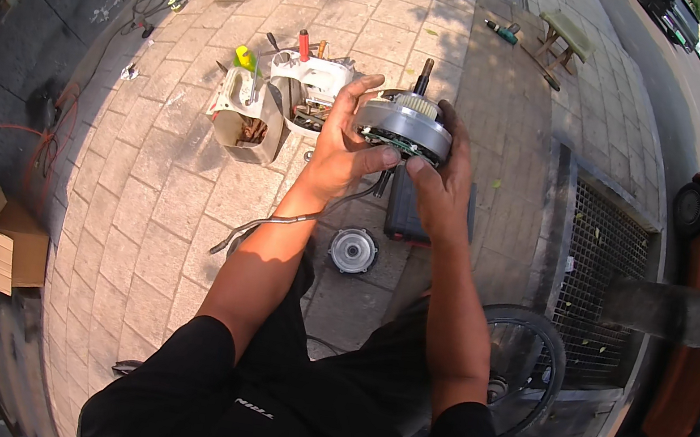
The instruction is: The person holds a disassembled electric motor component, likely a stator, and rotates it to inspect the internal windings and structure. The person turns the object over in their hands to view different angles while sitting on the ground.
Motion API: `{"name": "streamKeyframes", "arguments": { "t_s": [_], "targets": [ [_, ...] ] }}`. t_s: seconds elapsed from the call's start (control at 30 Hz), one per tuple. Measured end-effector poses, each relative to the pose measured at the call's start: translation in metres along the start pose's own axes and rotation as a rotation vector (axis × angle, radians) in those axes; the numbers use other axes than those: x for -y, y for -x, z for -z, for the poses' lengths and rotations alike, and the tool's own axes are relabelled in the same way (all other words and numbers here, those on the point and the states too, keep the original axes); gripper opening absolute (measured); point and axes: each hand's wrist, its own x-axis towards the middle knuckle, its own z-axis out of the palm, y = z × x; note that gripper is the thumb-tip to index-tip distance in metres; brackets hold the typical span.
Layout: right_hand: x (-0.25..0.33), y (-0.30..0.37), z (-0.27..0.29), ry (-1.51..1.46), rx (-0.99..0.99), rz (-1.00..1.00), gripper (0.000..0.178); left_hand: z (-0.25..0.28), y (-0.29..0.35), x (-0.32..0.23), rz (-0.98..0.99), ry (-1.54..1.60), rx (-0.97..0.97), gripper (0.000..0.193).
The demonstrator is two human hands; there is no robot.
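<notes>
As sunlight falls across a paved walkway [160, 217], a person in black grips a round metal motor part [405, 123] between two bare hands, holding it up in front of the body, above the paving. The left hand [333, 160] clasps its left side, fingers raised along the edge and thumb at the lower rim; the right hand [445, 187] grasps the opposite side in the same way, its thumb near the other. A dark shaft [424, 76] points up from a pale toothed gear [417, 105] on top, while a green circuit board [395, 144] shows along the underside. A dark cable [282, 218] crosses the left forearm.

Below the hands, a round silver cover [353, 251] lies on the ground near a black case [403, 216], which is partly hidden by the right hand and forearm. Two cut-down white containers [269, 145] stand side by side to the left, holding tools, among them one with a red handle [304, 44]. A spoked wheel [561, 368] rests near the right leg, beside a metal grate [602, 256]; farther off lie a teal power drill [506, 34] and a green-topped stool [569, 34].
</notes>
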Motion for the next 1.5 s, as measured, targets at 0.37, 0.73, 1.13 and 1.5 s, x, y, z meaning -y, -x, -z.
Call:
{"name": "streamKeyframes", "arguments": {
  "t_s": [0.37, 0.73, 1.13, 1.5],
  "targets": [
    [0.004, 0.002, -0.003, 0.049, 0.027, 0.094, 0.094, -0.002, 0.0, -0.001, -0.04, -0.055, 0.013, 0.114],
    [0.007, 0.003, -0.008, 0.015, 0.027, 0.12, 0.087, -0.002, 0.0, -0.002, -0.083, -0.077, 0.028, 0.115],
    [0.001, 0.003, -0.01, 0.024, 0.003, 0.164, 0.083, -0.002, 0.0, -0.003, -0.068, -0.08, 0.02, 0.116],
    [0.003, 0.005, -0.013, 0.12, 0.016, 0.25, 0.088, -0.002, -0.002, -0.01, -0.032, -0.052, 0.041, 0.128]
  ]
}}
